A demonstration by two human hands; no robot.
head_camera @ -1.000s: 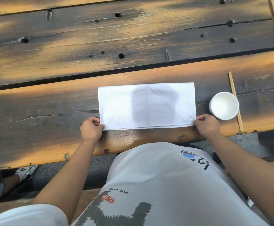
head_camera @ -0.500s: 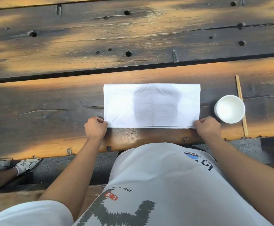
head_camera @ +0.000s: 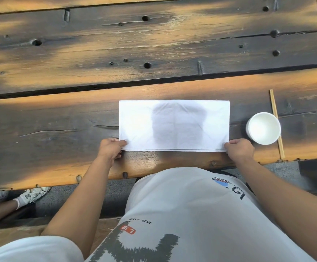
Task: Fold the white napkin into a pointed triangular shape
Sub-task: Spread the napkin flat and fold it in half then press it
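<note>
1 white napkin point(head_camera: 174, 125), folded to a rectangle, lies flat at centre frame on the wooden surface point(head_camera: 59, 118). 2 hands: left hand point(head_camera: 110, 149) pinches its lower-left corner, right hand point(head_camera: 239, 149) pinches its lower-right corner. 1 white cup point(head_camera: 263, 128), right of napkin, apart from it. 1 wooden stick point(head_camera: 276, 123) just behind cup.

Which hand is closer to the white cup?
The right hand, pinching the napkin's near right corner beside the cup; the left hand holds the opposite corner.
</note>
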